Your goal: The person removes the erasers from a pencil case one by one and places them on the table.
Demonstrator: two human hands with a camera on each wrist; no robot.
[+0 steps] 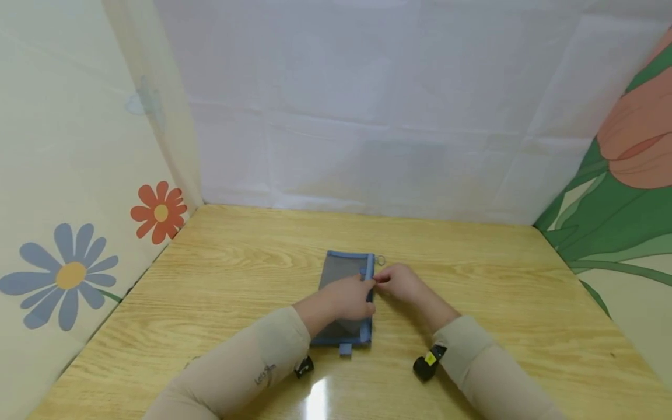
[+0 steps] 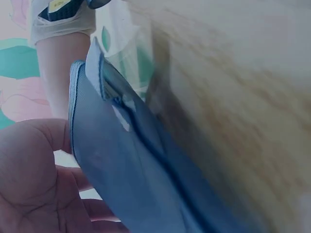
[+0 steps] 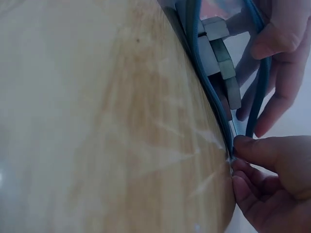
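Observation:
A zipper pouch (image 1: 340,263) with grey see-through sides and blue trim lies on the table. My left hand (image 1: 347,298) reaches over it and holds its blue-edged opening between thumb and fingers. In the right wrist view the mouth gapes, and several grey and dark green angular pieces (image 3: 221,58) show inside. My right hand (image 1: 401,282) pinches the pouch's edge at the zipper (image 3: 235,127) with thumb and forefinger. The zipper's pull is hidden by the fingers. In the left wrist view the pouch's blue side (image 2: 121,160) stands before the left palm.
A metal ring (image 1: 381,260) sits at the pouch's far right corner, and a small blue tab (image 1: 345,350) sticks out at the near end. The wooden table (image 1: 252,251) meets a white back sheet (image 1: 325,151). Flower-printed sheets (image 1: 79,157) stand at the sides.

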